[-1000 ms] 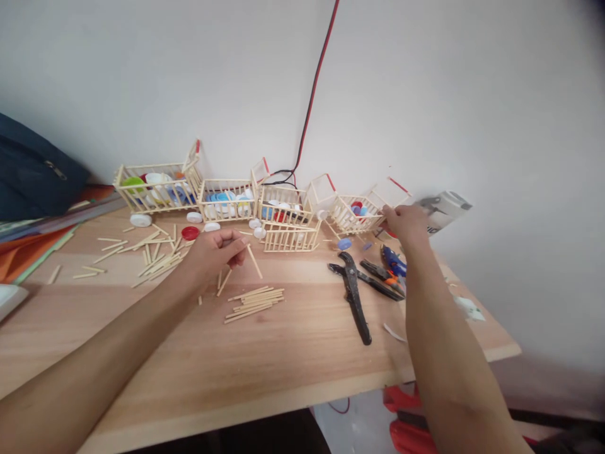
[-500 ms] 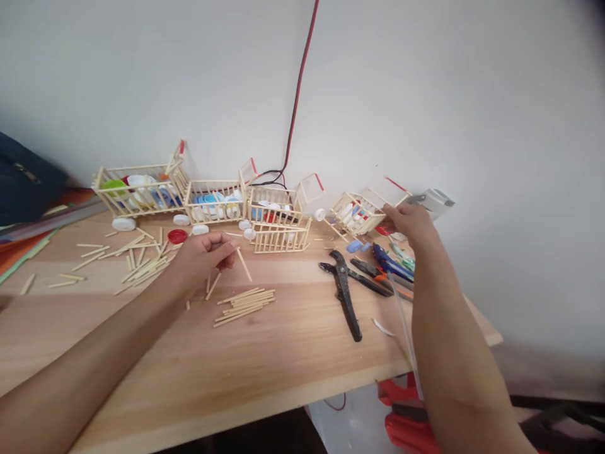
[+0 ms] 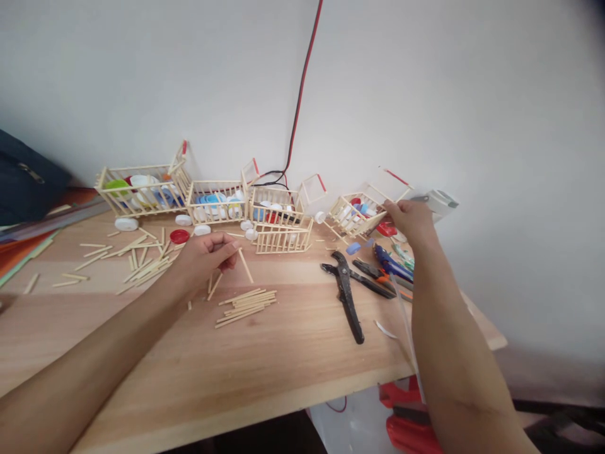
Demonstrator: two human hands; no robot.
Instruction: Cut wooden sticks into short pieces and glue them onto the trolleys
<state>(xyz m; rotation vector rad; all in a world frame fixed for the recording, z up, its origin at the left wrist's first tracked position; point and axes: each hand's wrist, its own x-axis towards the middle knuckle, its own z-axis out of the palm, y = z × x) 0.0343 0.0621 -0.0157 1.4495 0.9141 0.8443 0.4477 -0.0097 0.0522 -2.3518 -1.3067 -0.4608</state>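
My left hand (image 3: 205,257) is closed in a pinch on a thin wooden stick (image 3: 244,265) that slants down over the wooden table (image 3: 283,353). A small bundle of cut sticks (image 3: 246,306) lies just in front of it. My right hand (image 3: 410,221) grips the rightmost small stick cart (image 3: 357,213), which is tilted and lifted at its right side; it holds red, blue and white bottle caps. Three more stick carts (image 3: 217,200) filled with caps stand in a row along the wall. A loose fence-like stick panel (image 3: 282,238) leans before them.
Black pliers (image 3: 347,295) and a blue glue gun (image 3: 390,263) lie near my right forearm. Loose sticks (image 3: 137,258) and caps (image 3: 178,236) are scattered at the left. A red and black cable (image 3: 302,94) hangs down the wall. A dark bag (image 3: 23,180) sits far left.
My right hand has tipped and raised the rightmost cart a little off the table. My left hand has kept its pinch on the stick, almost still.
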